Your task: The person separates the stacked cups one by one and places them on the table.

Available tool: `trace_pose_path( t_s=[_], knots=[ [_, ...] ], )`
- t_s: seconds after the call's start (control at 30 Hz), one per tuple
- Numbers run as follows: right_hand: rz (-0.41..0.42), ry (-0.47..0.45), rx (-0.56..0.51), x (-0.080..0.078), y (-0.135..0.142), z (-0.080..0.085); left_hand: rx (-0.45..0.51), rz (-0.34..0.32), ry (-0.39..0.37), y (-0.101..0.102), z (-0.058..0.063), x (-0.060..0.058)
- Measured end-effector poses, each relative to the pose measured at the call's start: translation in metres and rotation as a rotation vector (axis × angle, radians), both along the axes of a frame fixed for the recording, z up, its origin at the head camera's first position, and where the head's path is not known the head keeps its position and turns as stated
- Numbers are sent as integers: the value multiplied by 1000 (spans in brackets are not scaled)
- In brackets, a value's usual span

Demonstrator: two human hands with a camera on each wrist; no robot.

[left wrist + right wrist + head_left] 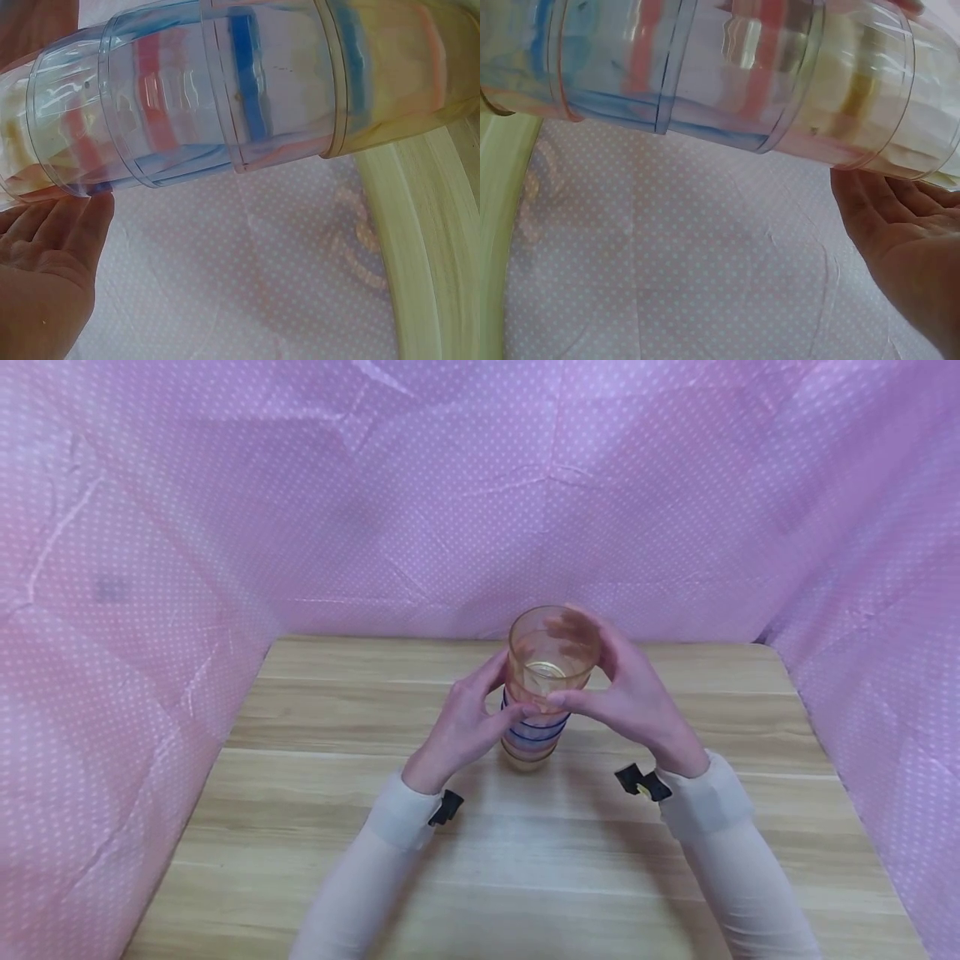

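Note:
A tall stack of nested clear plastic cups (532,745) in amber, blue and pink tints stands upright on the wooden table (300,827). Its uppermost cup (551,682) has an amber rim and its mouth faces up. My right hand (637,706) holds this top cup from the right, thumb in front and fingers behind. From the left, my left hand (467,717) grips the stack a little lower, thumb across the front. The left wrist view shows blue and red bands on the cup walls (281,82). Fingers behind the stack are partly hidden.
A pink cloth (420,510) with white dots hangs behind the table and on both sides. Black clips (643,782) sit by the light sleeves at each wrist. The table's back edge lies just beyond the stack.

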State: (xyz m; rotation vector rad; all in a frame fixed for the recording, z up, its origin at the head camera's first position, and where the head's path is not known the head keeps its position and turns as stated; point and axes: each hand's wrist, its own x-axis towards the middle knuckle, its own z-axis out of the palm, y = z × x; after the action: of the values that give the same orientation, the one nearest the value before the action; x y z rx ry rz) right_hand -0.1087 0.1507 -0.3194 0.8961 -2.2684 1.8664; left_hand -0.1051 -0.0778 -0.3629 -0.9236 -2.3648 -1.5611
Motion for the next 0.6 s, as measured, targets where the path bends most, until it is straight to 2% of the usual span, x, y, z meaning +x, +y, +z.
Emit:
trace_pose_path(
  t_s=[0.27,0.6],
  knots=[
    [2,49,-9,-1,-1,0,1,-1,0,2,-1,1],
    [-24,37,-27,0,-2,-1,19,12,-30,3,-1,3]
  ],
)
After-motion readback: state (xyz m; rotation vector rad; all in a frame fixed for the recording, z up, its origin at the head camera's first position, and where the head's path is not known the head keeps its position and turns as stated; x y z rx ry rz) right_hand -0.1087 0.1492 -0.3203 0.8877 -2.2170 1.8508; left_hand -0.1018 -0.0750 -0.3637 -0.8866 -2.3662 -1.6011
